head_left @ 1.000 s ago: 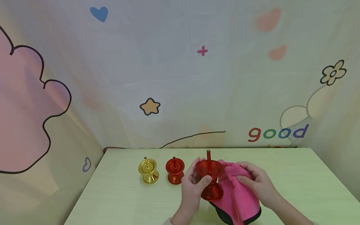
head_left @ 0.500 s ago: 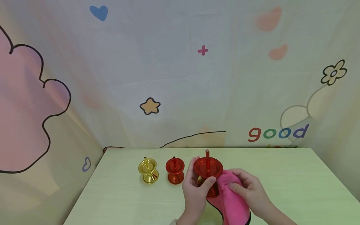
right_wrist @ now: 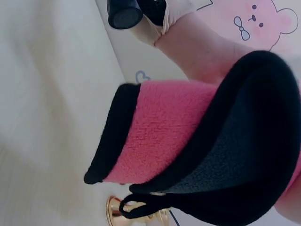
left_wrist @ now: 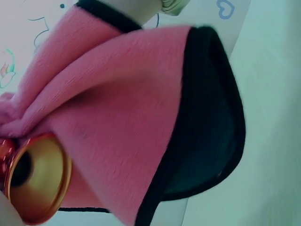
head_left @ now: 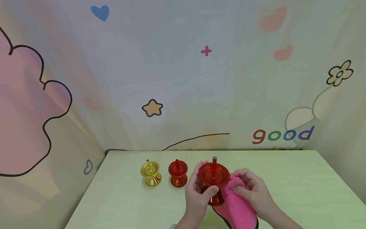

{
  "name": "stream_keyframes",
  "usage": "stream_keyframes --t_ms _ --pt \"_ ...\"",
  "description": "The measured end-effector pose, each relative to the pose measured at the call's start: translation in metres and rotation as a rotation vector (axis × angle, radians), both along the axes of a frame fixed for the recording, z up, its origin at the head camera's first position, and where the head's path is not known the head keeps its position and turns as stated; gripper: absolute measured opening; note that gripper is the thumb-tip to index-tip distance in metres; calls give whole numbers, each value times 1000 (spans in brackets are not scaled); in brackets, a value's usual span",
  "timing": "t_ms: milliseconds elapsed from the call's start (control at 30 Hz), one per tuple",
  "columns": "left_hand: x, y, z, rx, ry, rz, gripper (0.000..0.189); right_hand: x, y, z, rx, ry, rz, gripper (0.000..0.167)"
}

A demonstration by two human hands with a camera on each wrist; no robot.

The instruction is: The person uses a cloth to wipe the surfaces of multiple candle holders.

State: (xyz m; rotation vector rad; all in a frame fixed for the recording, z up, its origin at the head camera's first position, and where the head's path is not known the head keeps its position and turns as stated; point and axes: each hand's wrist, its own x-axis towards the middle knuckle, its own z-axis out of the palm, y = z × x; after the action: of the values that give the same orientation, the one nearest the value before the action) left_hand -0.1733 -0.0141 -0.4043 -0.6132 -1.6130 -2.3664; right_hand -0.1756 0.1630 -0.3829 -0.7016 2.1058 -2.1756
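Observation:
My left hand [head_left: 195, 195] grips a shiny red candle holder [head_left: 216, 175] by its stem, thumb in front, above the table. The holder has a wide dish with a thin tube rising from its middle. In the left wrist view its hollow base [left_wrist: 41, 176] shows gold inside. My right hand [head_left: 254, 192] pinches a pink cloth [head_left: 241, 205] with black edging against the holder's right side. Loose folds of this cloth [right_wrist: 164, 127] fill much of the right wrist view, where its dark underside and a black loop appear. The cloth hides the right fingertips in both wrist views.
On the pale table [head_left: 123, 203], left of my hands, stand a gold candle holder [head_left: 152, 181] and another red candle holder [head_left: 178, 182], both upright. A printed curtain [head_left: 183, 79] hangs behind the table's back edge.
My right hand has shifted left with the cloth, its grip now lower beside the dish. The held candle holder has wobbled slightly, its dish now tipped more toward the camera. The standing holders have not moved.

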Motion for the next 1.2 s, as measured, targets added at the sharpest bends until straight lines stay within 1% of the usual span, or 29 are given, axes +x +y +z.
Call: stream_keyframes --t_ms 100,167,233,300,367,433,533,667,833,900,967,1033,1100,1167,1200 --pt "-2 -7 2 -42 -13 -142 61 -3 4 -1 -44 25 77 32" --pt "-4 -12 4 -72 -28 -236 63 -5 7 -2 -66 39 125 34" --pt "-6 -16 5 -86 -72 -324 67 -7 10 -3 -72 54 151 35" --pt "-8 -17 6 -83 -112 -383 68 -7 12 -3 -72 61 153 36" --pt "-9 -18 7 -77 -151 -420 64 -7 14 -4 -74 68 147 36" --pt "-11 -18 6 -71 -175 -436 58 -7 15 -5 -81 74 140 37" --pt "-14 -20 3 -73 -181 -445 54 -8 17 -6 -95 81 153 38" --pt "-16 -21 -1 -75 -164 -478 54 -10 18 -7 -114 106 185 40" --pt "-17 -21 0 -117 -127 -549 59 -14 21 -9 -154 119 252 40" --pt "-18 -22 2 -156 -126 -546 61 -15 22 -10 -165 114 266 41" --pt "-18 -23 3 -189 -155 -501 60 -15 23 -11 -161 104 253 40" --pt "-17 -22 4 -193 -201 -403 54 -15 24 -11 -146 88 220 40" --pt "-14 -19 6 -189 -242 -279 48 -15 24 -12 -126 75 176 39" --pt "-11 -15 6 -208 -235 -166 45 -14 25 -12 -106 63 131 38" --pt "-9 -14 7 -239 -222 -117 44 -13 24 -12 -98 62 113 38"
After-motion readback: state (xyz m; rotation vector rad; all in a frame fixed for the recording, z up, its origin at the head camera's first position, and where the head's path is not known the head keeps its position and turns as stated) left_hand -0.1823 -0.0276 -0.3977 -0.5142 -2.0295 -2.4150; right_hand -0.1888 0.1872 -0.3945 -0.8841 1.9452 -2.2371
